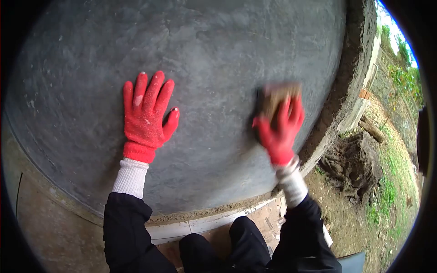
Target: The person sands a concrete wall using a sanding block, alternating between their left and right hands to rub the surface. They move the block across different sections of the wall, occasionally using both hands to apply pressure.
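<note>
My left hand (146,111), in a red glove with a white knitted cuff, lies flat with fingers spread on a smooth dark grey cement surface (205,59). To the right, my right hand (281,134) wears a matching glove and is smeared by motion. Its fingers grip a brown rectangular block (275,98) against the cement, not far from the surface's right edge. Blur hides what the block is made of. A paler, lighter patch shows on the cement below and left of that hand.
A rough raw cement edge (339,98) borders the surface on the right. White tiles (170,231) run along its near side, by my knees (248,234). Beyond the edge lie a dark lumpy mound (353,164), a log (372,128), grass and bare soil.
</note>
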`<state>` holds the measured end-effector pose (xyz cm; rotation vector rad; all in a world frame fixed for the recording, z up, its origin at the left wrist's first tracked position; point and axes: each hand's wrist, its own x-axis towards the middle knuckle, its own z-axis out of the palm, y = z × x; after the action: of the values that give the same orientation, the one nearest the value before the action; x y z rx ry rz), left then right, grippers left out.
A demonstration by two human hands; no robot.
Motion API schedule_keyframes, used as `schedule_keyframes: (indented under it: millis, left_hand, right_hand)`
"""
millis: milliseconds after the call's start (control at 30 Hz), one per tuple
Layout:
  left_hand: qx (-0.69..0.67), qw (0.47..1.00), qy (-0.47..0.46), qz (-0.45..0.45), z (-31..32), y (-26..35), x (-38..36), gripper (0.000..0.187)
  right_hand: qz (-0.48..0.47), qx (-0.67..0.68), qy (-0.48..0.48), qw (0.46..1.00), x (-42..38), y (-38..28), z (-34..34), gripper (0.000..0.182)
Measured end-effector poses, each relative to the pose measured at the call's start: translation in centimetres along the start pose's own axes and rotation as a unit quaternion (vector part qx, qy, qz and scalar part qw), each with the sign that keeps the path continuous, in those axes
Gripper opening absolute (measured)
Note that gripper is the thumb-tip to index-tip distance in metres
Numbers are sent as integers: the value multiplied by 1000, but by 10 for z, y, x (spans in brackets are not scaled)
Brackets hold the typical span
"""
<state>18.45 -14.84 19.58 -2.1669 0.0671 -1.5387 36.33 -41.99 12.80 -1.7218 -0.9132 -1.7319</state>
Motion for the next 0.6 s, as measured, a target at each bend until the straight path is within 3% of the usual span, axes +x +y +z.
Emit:
schedule_keyframes:
  millis: [100, 233, 333, 367, 467, 567, 600]
  left_hand:
    - [-17, 1000, 0, 3, 1, 1, -2, 57]
    - [-20, 1000, -2, 2, 0, 1, -2, 58]
    - [-25, 1000, 14, 9, 3, 0, -4, 57]
    - [-23, 999, 21, 10, 4, 0, -4, 56]
    - [-27, 1000, 6, 2, 1, 1, -2, 55]
    - [-25, 1000, 11, 5, 2, 0, -2, 55]
    - [-25, 1000, 1, 1, 1, 1, -2, 56]
  right_hand:
    - [-12, 49, 110, 993, 155, 7, 7, 71]
    - [16, 11, 157, 987, 198, 7, 14, 67]
    - [-14, -20, 108, 994, 101, -11, 10, 70]
    - [7, -7, 20, 1000, 49, -20, 5, 79]
    - [-2, 31, -67, 997, -130, -39, 7, 87]
    - [-31, 48, -96, 994, -116, -42, -3, 89]
    - [-38, 47, -77, 995, -75, -41, -1, 84]
